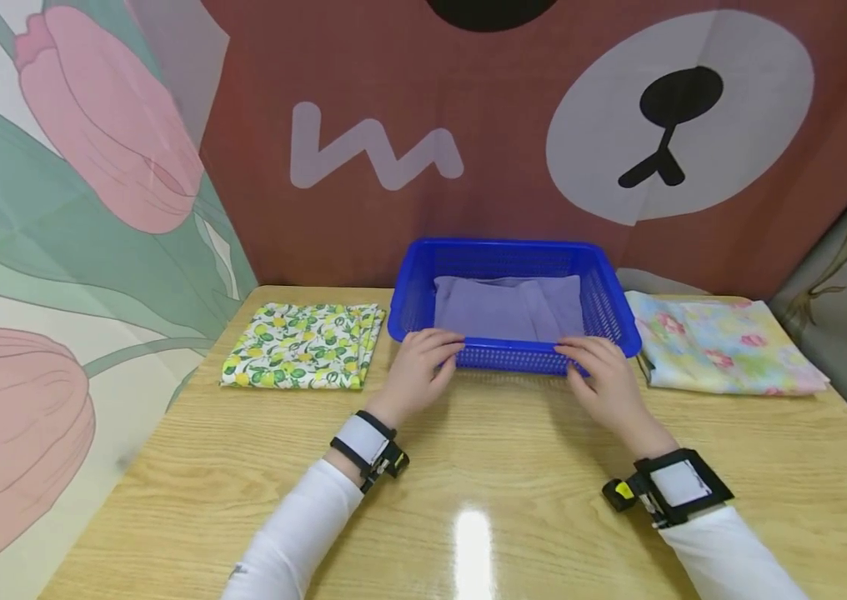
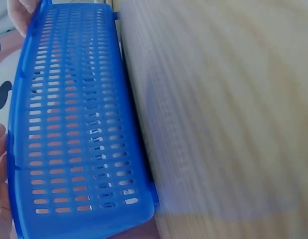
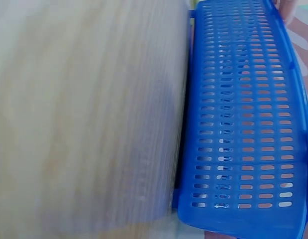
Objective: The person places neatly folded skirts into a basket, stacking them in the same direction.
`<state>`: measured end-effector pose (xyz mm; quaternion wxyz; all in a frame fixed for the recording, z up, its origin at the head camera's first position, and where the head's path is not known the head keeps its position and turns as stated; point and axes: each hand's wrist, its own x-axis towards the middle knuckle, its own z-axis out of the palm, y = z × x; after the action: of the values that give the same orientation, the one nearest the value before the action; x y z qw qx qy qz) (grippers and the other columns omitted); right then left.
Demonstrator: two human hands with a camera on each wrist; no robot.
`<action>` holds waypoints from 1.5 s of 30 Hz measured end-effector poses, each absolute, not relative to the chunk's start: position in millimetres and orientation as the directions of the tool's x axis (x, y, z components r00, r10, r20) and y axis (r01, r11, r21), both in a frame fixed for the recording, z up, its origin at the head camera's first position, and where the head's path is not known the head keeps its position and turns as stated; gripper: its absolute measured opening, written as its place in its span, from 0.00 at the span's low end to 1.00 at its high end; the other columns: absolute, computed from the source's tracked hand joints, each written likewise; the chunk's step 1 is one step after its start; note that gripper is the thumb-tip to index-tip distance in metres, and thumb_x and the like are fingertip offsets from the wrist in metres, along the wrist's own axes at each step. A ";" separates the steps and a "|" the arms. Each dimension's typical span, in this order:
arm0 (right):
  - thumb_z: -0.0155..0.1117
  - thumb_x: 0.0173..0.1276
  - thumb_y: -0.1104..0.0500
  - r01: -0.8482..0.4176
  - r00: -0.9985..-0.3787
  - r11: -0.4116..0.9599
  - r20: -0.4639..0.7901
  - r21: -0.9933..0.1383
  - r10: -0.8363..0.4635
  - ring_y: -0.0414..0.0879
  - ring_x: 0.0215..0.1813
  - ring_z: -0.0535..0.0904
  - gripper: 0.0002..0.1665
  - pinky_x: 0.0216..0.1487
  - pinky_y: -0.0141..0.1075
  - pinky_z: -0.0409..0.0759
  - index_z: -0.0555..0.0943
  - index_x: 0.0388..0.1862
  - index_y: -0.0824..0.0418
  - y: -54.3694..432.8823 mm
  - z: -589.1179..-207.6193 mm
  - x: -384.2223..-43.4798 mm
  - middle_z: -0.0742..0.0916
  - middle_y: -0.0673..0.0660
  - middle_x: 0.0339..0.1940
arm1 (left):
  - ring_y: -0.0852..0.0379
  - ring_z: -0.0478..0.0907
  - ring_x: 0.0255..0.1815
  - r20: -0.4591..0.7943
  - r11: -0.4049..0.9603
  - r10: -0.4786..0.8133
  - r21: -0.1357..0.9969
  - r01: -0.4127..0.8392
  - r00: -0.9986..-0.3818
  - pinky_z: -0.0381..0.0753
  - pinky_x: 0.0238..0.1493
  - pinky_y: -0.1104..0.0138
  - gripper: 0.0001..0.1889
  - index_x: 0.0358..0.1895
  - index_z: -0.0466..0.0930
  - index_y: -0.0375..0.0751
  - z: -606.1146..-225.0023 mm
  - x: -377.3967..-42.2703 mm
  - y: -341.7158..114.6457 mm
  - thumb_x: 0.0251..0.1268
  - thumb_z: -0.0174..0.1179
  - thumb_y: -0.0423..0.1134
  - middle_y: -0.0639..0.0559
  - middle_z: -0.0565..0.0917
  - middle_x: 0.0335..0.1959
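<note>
A blue plastic basket (image 1: pixel 513 357) with slotted walls stands at the back middle of the table. A folded purple cloth (image 1: pixel 498 308) lies inside it. My left hand (image 1: pixel 422 367) grips the left part of the basket's front rim, fingers over the edge and thumb below. Toward the right end of the same rim, my right hand (image 1: pixel 603 379) holds on in the same way. In the left wrist view, the front wall of the basket (image 2: pixel 77 119) fills the left side, with fingertips at its rim. The right wrist view shows that wall (image 3: pixel 246 119) from the other side.
Left of the basket lies a folded lemon-print cloth (image 1: pixel 299 346). On the right, a folded pastel floral cloth (image 1: pixel 727 346) sits close beside the basket. Behind the wooden table (image 1: pixel 513 467) hangs a printed backdrop (image 1: pixel 363 225) with a bear and tulips.
</note>
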<state>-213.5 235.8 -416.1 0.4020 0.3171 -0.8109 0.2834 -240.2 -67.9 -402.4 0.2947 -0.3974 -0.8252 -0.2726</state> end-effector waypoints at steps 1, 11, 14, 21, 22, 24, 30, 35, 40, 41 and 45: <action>0.61 0.57 0.78 -0.747 -0.480 0.627 0.832 -0.221 -0.279 0.70 0.50 0.82 0.16 0.54 0.57 0.74 0.88 0.44 0.75 236.0 -416.1 -211.0 0.90 0.71 0.47 | 0.41 0.84 0.58 0.703 0.535 0.492 0.222 0.815 -0.514 0.79 0.60 0.49 0.12 0.50 0.90 0.30 -402.5 -238.1 -67.7 0.70 0.62 0.28 0.40 0.91 0.54; 0.63 0.57 0.82 -0.737 -0.555 0.584 0.797 -0.341 -0.236 0.66 0.50 0.79 0.14 0.68 0.19 0.62 0.88 0.40 0.74 246.0 -419.1 -188.0 0.90 0.71 0.45 | 0.38 0.81 0.64 0.629 0.555 0.490 0.308 0.773 -0.603 0.77 0.67 0.44 0.13 0.54 0.88 0.30 -405.2 -219.4 -74.1 0.71 0.62 0.28 0.37 0.88 0.59; 0.64 0.57 0.83 -0.699 -0.613 0.605 0.755 -0.381 -0.233 0.61 0.51 0.80 0.15 0.67 0.16 0.61 0.88 0.40 0.73 252.3 -421.3 -179.6 0.90 0.69 0.44 | 0.37 0.81 0.64 0.602 0.564 0.483 0.342 0.752 -0.636 0.76 0.68 0.43 0.14 0.56 0.87 0.29 -405.4 -213.0 -79.4 0.72 0.61 0.29 0.36 0.87 0.60; 0.66 0.60 0.80 -0.609 -0.711 0.674 0.664 -0.417 -0.231 0.60 0.51 0.81 0.14 0.64 0.16 0.63 0.88 0.42 0.70 265.0 -426.3 -172.9 0.90 0.68 0.46 | 0.35 0.81 0.66 0.499 0.592 0.484 0.418 0.689 -0.719 0.75 0.71 0.41 0.16 0.61 0.84 0.27 -408.5 -203.9 -89.6 0.76 0.58 0.30 0.33 0.85 0.62; 0.67 0.60 0.79 -0.597 -0.721 0.692 0.651 -0.406 -0.240 0.62 0.51 0.82 0.14 0.64 0.18 0.64 0.89 0.42 0.70 266.8 -427.1 -172.4 0.90 0.67 0.46 | 0.34 0.80 0.66 0.477 0.597 0.487 0.429 0.678 -0.732 0.75 0.71 0.41 0.17 0.61 0.83 0.27 -408.7 -202.3 -90.5 0.76 0.58 0.30 0.33 0.85 0.63; 0.69 0.60 0.78 -0.579 -0.734 0.723 0.627 -0.377 -0.261 0.66 0.51 0.83 0.13 0.63 0.25 0.69 0.89 0.42 0.69 269.7 -428.7 -171.2 0.90 0.67 0.47 | 0.33 0.79 0.68 0.434 0.608 0.497 0.443 0.659 -0.751 0.74 0.72 0.39 0.18 0.63 0.82 0.26 -409.2 -199.0 -92.3 0.76 0.58 0.31 0.31 0.84 0.64; 0.68 0.66 0.74 -0.542 -0.762 0.762 0.589 -0.354 -0.269 0.67 0.52 0.84 0.09 0.58 0.48 0.75 0.89 0.43 0.70 273.8 -431.4 -168.1 0.90 0.68 0.47 | 0.29 0.74 0.73 0.353 0.630 0.506 0.472 0.617 -0.787 0.69 0.76 0.37 0.22 0.70 0.76 0.25 -406.9 -194.9 -95.5 0.79 0.56 0.34 0.28 0.78 0.71; 0.61 0.77 0.69 -0.491 -0.800 0.789 0.549 -0.369 -0.241 0.72 0.56 0.83 0.11 0.60 0.64 0.76 0.87 0.47 0.74 277.0 -431.7 -164.9 0.88 0.73 0.50 | 0.27 0.71 0.76 0.314 0.687 0.481 0.445 0.575 -0.818 0.66 0.78 0.36 0.26 0.74 0.72 0.25 -404.9 -194.1 -95.8 0.82 0.56 0.38 0.24 0.73 0.74; 0.57 0.81 0.66 -0.419 -0.838 0.841 0.501 -0.342 -0.214 0.76 0.57 0.81 0.13 0.60 0.69 0.76 0.85 0.50 0.76 279.6 -429.9 -162.8 0.85 0.77 0.55 | 0.22 0.62 0.80 0.280 0.785 0.416 0.369 0.497 -0.865 0.58 0.79 0.31 0.30 0.78 0.68 0.29 -402.8 -190.9 -95.2 0.83 0.55 0.46 0.23 0.67 0.78; 0.57 0.81 0.65 -0.401 -0.846 0.854 0.493 -0.332 -0.205 0.77 0.58 0.81 0.14 0.61 0.70 0.76 0.84 0.51 0.76 279.8 -429.4 -162.3 0.85 0.79 0.56 | 0.21 0.58 0.82 0.268 0.805 0.400 0.354 0.475 -0.877 0.54 0.80 0.29 0.31 0.80 0.67 0.32 -402.1 -189.7 -95.0 0.84 0.54 0.48 0.23 0.64 0.79; 0.54 0.84 0.62 -0.318 -0.877 0.899 0.452 -0.300 -0.159 0.80 0.66 0.75 0.18 0.66 0.73 0.71 0.81 0.57 0.76 281.1 -429.0 -159.9 0.80 0.83 0.64 | 0.19 0.44 0.85 0.241 0.852 0.344 0.327 0.410 -0.908 0.44 0.80 0.25 0.35 0.83 0.63 0.39 -402.7 -186.7 -97.0 0.83 0.53 0.54 0.22 0.52 0.84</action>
<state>-159.9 281.1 -429.0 0.2133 0.1256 -0.9509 0.1859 -186.7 -97.0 -402.7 0.0869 -0.1966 -0.9583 -0.1884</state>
